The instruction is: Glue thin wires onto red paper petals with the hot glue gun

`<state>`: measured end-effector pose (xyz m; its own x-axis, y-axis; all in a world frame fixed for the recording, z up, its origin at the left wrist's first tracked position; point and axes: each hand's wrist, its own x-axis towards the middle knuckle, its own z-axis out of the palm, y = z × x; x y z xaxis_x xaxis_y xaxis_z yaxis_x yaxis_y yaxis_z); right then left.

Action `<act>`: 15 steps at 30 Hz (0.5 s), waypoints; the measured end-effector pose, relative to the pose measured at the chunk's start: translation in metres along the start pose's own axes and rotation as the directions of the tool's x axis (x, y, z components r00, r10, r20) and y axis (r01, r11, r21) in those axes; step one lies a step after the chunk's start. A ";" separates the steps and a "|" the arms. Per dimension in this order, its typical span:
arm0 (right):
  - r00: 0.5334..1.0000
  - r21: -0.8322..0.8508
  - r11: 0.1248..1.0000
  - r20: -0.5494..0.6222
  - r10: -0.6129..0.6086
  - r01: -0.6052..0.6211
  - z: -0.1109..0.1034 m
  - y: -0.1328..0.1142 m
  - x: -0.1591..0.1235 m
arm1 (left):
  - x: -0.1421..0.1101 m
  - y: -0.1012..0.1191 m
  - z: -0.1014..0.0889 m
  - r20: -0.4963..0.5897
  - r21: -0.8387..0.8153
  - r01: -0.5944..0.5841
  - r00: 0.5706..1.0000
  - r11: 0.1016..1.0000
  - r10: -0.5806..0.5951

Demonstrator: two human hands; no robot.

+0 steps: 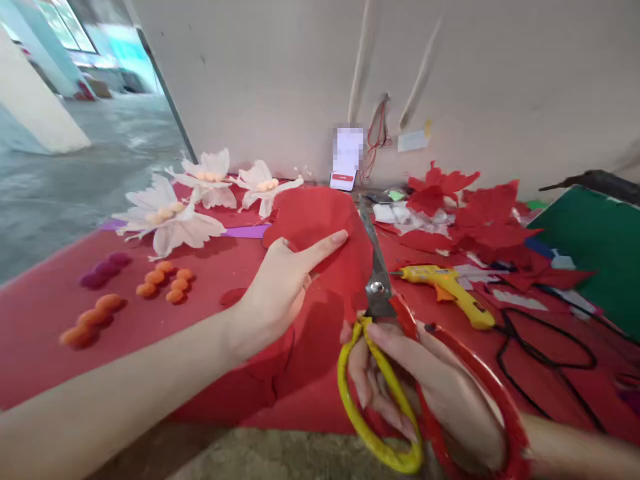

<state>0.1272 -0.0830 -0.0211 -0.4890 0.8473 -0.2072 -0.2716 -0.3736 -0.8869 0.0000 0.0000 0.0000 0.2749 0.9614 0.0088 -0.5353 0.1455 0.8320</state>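
Note:
My left hand [277, 290] grips a red sheet [320, 217] with a rounded, curving outline, one finger stretched over its face and the others curled under. Whether the sheet is cloth or paper I cannot tell. Large scissors [377, 288] with one yellow and one red handle are in my right hand [445, 380], its fingers through the loops. Their blades point away from me along the sheet's right edge and look nearly closed. More red material [255, 373] lies below my left wrist.
White flowers [167, 217] stand at the back left, with orange pompoms [95, 317] and purple pompoms [105, 270] nearer. On the right lie a yellow glue gun [450, 287], its black cord, and red petal shapes [493, 213]. A lit phone [345, 157] leans on the wall.

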 end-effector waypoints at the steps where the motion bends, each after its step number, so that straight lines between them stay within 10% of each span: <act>1: 1.000 0.007 1.000 0.019 -0.017 0.017 0.000 0.000 0.000 | 0.001 0.000 -0.001 0.007 -0.008 -0.006 1.000 1.000 0.006; 15: 1.000 0.016 1.000 0.007 -0.009 0.009 -0.001 -0.003 0.003 | -0.003 -0.004 -0.002 0.085 0.066 0.054 0.995 0.996 -0.060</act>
<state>0.1279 -0.0790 -0.0192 -0.4924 0.8479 -0.1963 -0.2894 -0.3722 -0.8819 -0.0005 -0.0025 -0.0046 0.3736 0.9276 0.0065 -0.4658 0.1815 0.8661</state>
